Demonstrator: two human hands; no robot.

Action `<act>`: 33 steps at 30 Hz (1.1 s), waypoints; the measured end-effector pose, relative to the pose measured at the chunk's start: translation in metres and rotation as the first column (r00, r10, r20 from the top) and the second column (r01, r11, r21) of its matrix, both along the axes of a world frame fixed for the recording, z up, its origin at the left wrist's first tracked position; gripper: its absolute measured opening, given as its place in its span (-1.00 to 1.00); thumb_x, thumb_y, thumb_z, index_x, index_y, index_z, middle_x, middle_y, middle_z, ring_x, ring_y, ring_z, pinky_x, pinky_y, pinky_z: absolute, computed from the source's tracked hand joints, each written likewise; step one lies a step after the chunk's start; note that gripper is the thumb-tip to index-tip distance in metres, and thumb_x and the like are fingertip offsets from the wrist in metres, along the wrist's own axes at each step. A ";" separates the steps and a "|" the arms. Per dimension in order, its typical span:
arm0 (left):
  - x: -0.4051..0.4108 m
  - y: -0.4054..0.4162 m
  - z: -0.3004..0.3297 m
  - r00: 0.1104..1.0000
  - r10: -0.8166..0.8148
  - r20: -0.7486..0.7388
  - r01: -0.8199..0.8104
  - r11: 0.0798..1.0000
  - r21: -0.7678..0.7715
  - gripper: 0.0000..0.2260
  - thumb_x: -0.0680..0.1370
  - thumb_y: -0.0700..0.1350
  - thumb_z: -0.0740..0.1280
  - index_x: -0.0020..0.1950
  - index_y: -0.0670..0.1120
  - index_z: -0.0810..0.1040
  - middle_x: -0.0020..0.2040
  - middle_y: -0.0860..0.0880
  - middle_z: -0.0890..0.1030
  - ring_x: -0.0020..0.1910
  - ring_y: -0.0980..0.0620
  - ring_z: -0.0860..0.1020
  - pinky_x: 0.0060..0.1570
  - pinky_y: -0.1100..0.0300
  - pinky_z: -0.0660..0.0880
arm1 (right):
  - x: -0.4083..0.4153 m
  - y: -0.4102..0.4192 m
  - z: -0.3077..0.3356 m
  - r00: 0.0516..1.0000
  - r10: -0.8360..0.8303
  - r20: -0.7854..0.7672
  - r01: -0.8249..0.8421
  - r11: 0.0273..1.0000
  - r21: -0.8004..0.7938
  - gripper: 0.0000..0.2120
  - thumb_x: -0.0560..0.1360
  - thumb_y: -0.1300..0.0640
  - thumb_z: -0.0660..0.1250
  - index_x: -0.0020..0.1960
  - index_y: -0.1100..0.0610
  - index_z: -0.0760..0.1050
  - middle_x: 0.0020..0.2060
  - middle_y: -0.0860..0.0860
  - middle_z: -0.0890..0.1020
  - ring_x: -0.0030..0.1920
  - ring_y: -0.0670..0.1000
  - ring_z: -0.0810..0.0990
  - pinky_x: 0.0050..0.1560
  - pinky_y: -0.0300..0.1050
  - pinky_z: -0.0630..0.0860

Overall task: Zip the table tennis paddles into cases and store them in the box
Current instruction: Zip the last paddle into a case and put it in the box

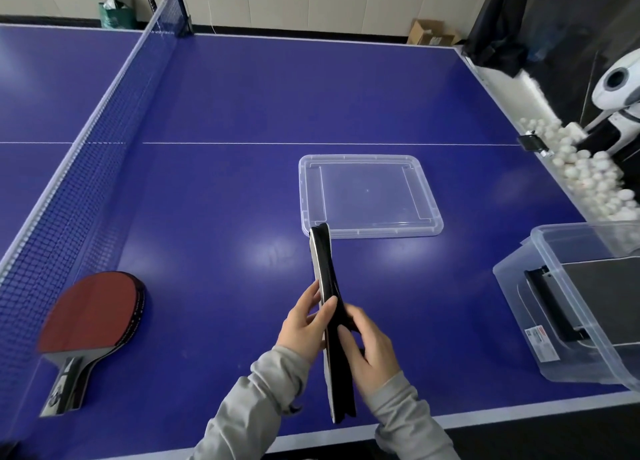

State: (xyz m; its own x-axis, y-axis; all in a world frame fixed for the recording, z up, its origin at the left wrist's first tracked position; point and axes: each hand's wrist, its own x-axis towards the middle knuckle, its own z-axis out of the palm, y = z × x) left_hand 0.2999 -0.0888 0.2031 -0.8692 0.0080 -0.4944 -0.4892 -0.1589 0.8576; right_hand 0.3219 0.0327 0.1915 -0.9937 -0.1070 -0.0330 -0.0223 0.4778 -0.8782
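A black paddle case (327,272) with a pale edge stands on its edge above the blue table (242,113), seen end-on. My left hand (304,324) grips its left side, thumb over the top edge. My right hand (367,348) grips its right side with fingers curled on the zip edge. What is inside the case is hidden. A red paddle (93,314) lies flat at the left by the net. The clear storage box (540,324) sits at the right edge with a dark case (602,303) inside.
The box's clear lid (367,196) lies flat on the table beyond my hands. The net (86,148) runs along the left. A trough of white balls (581,172) and a ball machine (620,89) stand past the right edge.
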 end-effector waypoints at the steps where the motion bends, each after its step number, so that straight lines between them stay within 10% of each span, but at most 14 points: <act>1: 0.000 0.000 0.000 1.000 -0.005 -0.006 0.005 1.000 -0.002 -0.60 0.58 -0.14 0.25 0.43 0.01 0.33 0.23 -0.04 0.52 -0.04 0.14 0.58 -0.09 0.07 0.60 | -0.001 0.001 -0.001 1.000 -0.003 -0.006 0.003 1.000 0.006 -0.70 0.55 0.25 0.23 0.24 0.04 0.44 0.11 -0.09 0.60 0.14 -0.13 0.57 0.14 -0.01 0.53; 16: 0.005 -0.034 -0.023 0.977 0.139 -0.161 -0.186 0.926 -0.329 -0.47 0.48 -0.22 0.37 0.22 0.37 0.39 0.04 0.10 0.62 -0.20 -0.08 0.66 -0.13 0.03 0.61 | -0.016 0.026 -0.011 0.994 -0.105 -0.007 0.104 0.994 -0.037 -0.74 0.52 0.35 0.23 0.16 0.15 0.50 -0.05 -0.14 0.60 -0.03 -0.26 0.54 -0.01 -0.52 0.40; 27: -0.001 -0.130 -0.086 0.974 0.223 0.034 -0.143 0.725 -0.674 -0.48 0.37 -0.39 0.28 0.27 0.00 0.51 0.06 0.01 0.62 -0.33 -0.05 0.55 -0.05 0.20 0.39 | -0.043 0.117 -0.078 0.903 -0.365 0.227 0.326 0.926 0.190 -0.71 0.46 0.45 0.21 0.13 0.25 0.51 -0.06 0.13 0.64 -0.03 0.06 0.56 0.13 -0.09 0.43; 33: -0.002 -0.141 -0.122 0.979 0.180 0.098 -0.055 0.690 -0.721 -0.47 0.39 -0.39 0.25 0.32 -0.04 0.49 0.11 -0.07 0.62 -0.23 -0.11 0.58 -0.03 0.20 0.39 | -0.042 0.131 -0.113 0.864 -0.384 0.326 0.257 0.893 0.369 -0.76 0.43 0.42 0.25 0.04 0.22 0.53 -0.24 0.22 0.61 -0.22 0.10 0.53 -0.11 -0.19 0.37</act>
